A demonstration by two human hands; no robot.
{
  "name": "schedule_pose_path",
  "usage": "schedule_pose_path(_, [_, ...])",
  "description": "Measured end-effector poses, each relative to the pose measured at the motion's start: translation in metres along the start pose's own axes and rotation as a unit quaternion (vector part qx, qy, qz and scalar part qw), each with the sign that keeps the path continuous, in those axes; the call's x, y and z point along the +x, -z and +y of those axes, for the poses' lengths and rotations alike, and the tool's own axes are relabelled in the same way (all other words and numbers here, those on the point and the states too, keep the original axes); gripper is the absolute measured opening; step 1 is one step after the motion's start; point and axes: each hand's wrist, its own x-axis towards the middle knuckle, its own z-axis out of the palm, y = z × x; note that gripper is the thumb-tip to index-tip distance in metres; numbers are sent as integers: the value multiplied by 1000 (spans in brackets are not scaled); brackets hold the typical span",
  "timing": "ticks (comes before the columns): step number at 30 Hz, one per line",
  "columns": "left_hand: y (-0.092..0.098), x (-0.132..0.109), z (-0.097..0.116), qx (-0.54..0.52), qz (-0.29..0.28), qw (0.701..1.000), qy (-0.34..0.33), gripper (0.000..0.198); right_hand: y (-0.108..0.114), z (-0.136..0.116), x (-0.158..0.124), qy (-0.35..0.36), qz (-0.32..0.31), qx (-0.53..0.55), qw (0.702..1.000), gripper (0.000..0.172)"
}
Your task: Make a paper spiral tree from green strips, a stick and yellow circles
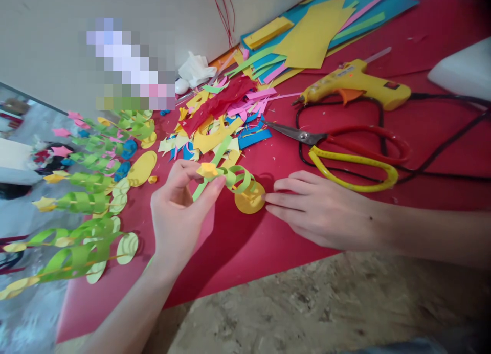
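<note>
My left hand (178,211) is closed in a pinch on the top of a green paper spiral (233,177), at its small yellow tip (207,169). The spiral curls down to a yellow paper disc (249,200) lying on the red sheet (238,241). My right hand (326,208) lies flat, fingers stretched out, with the fingertips touching the disc's right edge. It holds nothing.
Red and yellow scissors (345,149) and a yellow glue gun (358,83) with a black cord lie behind my right hand. A heap of coloured paper scraps (218,121) sits beyond the spiral. Several finished green spirals (88,190) lie at the left. Paper sheets (314,31) are stacked at the back.
</note>
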Motion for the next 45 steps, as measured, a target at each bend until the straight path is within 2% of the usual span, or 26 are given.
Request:
schedule_pose_path(13, [-1, 0, 14, 46, -43, 997, -41, 13, -2, 1, 0, -3, 4, 9, 1000, 23])
schedule_pose_path(20, [0, 1, 20, 118, -61, 986, -96, 12, -1, 1, 1, -7, -7, 26, 1000, 24])
schedule_pose_path(25, [2, 4, 20, 165, -59, 971, -161, 15, -1, 1, 2, -10, -6, 22, 1000, 23])
schedule_pose_path(33, [7, 7, 20, 207, -65, 955, -203, 19, 0, 0, 1, -6, -11, 14, 1000, 22])
schedule_pose_path(45, [7, 7, 26, 219, -85, 956, -178, 13, -4, 0, 0, -7, -13, 11, 1000, 25])
